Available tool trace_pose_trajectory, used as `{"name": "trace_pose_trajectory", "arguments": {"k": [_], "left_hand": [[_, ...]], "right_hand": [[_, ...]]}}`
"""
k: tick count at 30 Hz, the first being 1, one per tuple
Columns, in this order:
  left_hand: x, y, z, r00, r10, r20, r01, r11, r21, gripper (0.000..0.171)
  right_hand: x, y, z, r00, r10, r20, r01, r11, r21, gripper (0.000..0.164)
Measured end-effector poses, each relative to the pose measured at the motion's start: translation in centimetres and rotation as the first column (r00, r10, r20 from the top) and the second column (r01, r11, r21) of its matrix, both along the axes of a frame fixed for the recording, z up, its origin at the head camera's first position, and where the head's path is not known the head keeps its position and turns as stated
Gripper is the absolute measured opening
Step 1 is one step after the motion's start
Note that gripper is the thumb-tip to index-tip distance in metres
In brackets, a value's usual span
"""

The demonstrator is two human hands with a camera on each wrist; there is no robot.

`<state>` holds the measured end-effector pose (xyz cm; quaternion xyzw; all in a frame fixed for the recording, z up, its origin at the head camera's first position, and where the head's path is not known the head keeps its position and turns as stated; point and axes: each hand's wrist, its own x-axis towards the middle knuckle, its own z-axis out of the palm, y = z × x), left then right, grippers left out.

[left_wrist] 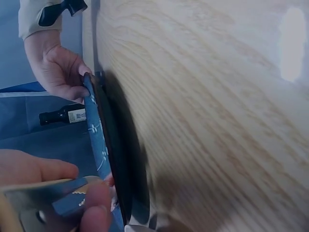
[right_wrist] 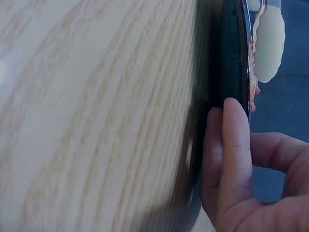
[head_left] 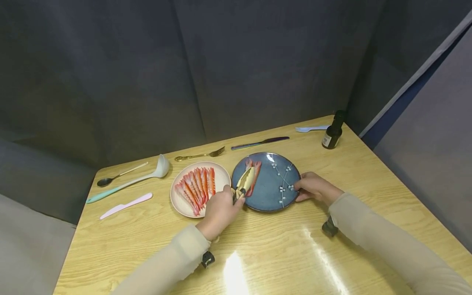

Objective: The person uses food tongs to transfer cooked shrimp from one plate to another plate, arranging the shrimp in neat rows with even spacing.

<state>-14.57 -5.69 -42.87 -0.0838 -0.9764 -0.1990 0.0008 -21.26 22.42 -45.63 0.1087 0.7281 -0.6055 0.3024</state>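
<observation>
In front of you hangs a dark grey fabric backdrop (head_left: 265, 73) with a near-vertical crease (head_left: 189, 69). At your right, a lighter grey panel (head_left: 431, 139) meets a blue band (head_left: 385, 125). Your wood-grained table (head_left: 118, 241) catches two bright streaks of reflected light (head_left: 235, 272) on its near side.

Curtained-off booth: dark drapes (head_left: 265, 69), wooden table (head_left: 121, 246).

Round, glossy dark-blue plate (head_left: 271, 186) with a white-blossom sprig, bearing red-and-white shrimp (head_left: 255, 182) on its left side. Cream-headed metal tongs (head_left: 246, 179) slanting over them, contact unclear. Just to the left, round pale-pink plate (head_left: 180, 205), holding more orange-red striped shrimp (head_left: 197, 186) fanned side by side.
</observation>
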Motion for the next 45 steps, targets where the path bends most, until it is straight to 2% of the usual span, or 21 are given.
{"name": "trace_pose_trajectory", "arguments": {"k": [6,9,12,17,21,28,31,34,38,45], "left_hand": [[0.0,-0.4,-1.0,0.997,-0.004,-0.075,0.001,0.999,-0.043,0.041],[0.1,-0.8,-1.1,0.995,0.001,-0.099,-0.005,0.999,-0.043,0.041],[0.4,-1.6,-0.5,0.995,0.011,-0.099,-0.012,1.0,-0.013,0.038],[1.0,-4.2,1.4,0.994,0.044,-0.1,-0.044,0.999,-0.001,0.038],[1.8,-6.6,2.4,0.992,0.088,-0.087,-0.091,0.995,-0.03,0.041],[3.1,-9.8,2.6,0.985,0.172,0.009,-0.171,0.982,-0.085,0.043],[3.2,-10.2,2.6,0.982,0.185,0.036,-0.182,0.98,-0.084,0.043],[3.0,-10.2,2.3,0.983,0.179,0.032,-0.176,0.981,-0.082,0.047],[2.5,-9.8,2.0,0.986,0.168,0.015,-0.166,0.981,-0.1,0.055],[1.6,-9.2,1.6,0.985,0.168,0.038,-0.162,0.979,-0.12,0.066]], "right_hand": [[0.0,-0.4,-0.4,1.0,0.006,0.007,-0.006,1.0,0.004,0.047],[0.0,-0.6,-0.5,1.0,0.006,0.009,-0.006,1.0,0.004,0.046],[-0.1,-0.7,-0.6,1.0,0.013,0.005,-0.013,1.0,-0.002,0.046],[-0.4,-0.6,-0.7,1.0,0.013,-0.006,-0.013,1.0,-0.005,0.048],[-0.5,-0.3,-0.6,1.0,0.018,-0.01,-0.018,1.0,-0.001,0.049],[-0.5,0.1,-0.4,0.999,0.035,-0.023,-0.036,0.999,-0.016,0.048],[-0.5,0.3,-0.2,0.999,0.033,-0.029,-0.033,0.999,-0.004,0.05],[-0.5,0.3,-0.1,0.999,0.024,-0.031,-0.024,1.0,0.007,0.05],[-0.3,0.1,-0.1,0.999,0.017,-0.035,-0.017,1.0,0.006,0.046],[0.1,-0.2,-0.1,1.0,0.01,-0.023,-0.01,1.0,-0.006,0.043]]}}
